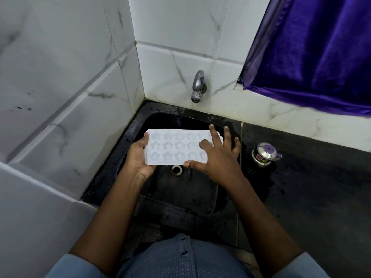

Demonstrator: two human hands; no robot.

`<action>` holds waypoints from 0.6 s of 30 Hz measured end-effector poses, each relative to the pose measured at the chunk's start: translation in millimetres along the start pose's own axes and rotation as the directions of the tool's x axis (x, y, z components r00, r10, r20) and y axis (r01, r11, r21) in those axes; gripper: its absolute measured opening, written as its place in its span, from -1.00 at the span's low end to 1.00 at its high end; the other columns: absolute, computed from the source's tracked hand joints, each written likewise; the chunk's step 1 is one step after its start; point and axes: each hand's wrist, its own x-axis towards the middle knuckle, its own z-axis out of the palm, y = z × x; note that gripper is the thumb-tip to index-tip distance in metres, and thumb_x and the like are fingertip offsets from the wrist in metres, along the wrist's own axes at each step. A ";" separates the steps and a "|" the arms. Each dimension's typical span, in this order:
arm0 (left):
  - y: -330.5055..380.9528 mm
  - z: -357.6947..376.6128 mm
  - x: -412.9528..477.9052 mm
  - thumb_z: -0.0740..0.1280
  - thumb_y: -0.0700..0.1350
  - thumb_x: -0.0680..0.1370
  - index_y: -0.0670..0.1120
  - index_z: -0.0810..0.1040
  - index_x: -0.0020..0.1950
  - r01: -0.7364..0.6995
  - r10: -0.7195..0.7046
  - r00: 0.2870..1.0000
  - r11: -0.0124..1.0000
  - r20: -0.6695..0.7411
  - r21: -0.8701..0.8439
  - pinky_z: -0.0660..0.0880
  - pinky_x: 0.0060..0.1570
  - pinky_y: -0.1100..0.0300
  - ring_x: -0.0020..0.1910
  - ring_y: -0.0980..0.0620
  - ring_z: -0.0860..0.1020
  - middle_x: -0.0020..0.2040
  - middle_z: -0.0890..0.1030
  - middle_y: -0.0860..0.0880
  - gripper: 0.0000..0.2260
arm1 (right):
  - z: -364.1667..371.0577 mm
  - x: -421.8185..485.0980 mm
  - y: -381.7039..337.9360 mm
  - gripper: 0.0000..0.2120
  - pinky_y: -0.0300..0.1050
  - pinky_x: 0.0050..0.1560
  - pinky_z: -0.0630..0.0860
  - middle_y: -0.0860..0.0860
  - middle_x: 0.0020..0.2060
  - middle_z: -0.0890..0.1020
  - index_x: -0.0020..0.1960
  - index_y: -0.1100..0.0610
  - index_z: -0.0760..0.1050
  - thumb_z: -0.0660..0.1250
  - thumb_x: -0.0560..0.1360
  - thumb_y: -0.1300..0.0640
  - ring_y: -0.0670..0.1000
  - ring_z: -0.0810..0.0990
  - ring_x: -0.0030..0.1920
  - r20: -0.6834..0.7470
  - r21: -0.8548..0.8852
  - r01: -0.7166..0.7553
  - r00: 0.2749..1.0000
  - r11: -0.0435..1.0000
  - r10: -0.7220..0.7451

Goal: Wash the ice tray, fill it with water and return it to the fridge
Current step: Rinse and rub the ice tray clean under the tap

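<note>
Sink: black basin (152, 121) sat in a tiled corner, tap (197, 87) above with no stream showing.
Ice tray (176, 147): held level over the basin, cavities up.
Left hand (138, 157): clasped its left end.
Right hand (218, 159): rested on its right end, fingers straight and spread.
Washing: likely best done under the spout, rubbing every cavity.

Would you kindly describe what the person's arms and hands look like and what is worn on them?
The left hand and right hand are bare: no gloves, rings or watch show. The forearms are uncovered; pale blue sleeves end near the elbows, beside a blue-grey textured shirt with dark buttons.
</note>
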 end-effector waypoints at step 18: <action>-7.5 1.4 -0.3 0.19 0.07 0.75 -0.17 0.80 0.02 0.010 -0.010 1.000 1.000 -0.017 -0.013 0.70 -0.28 -0.09 -0.04 -0.21 0.77 0.07 0.77 -0.22 -0.53 | 1.4 -1.7 -13.1 -0.22 0.41 0.53 -0.26 0.00 0.70 -0.14 0.39 -0.20 0.42 0.13 0.34 -0.63 0.22 -0.33 0.65 0.057 -0.021 0.122 0.991 0.992 -0.121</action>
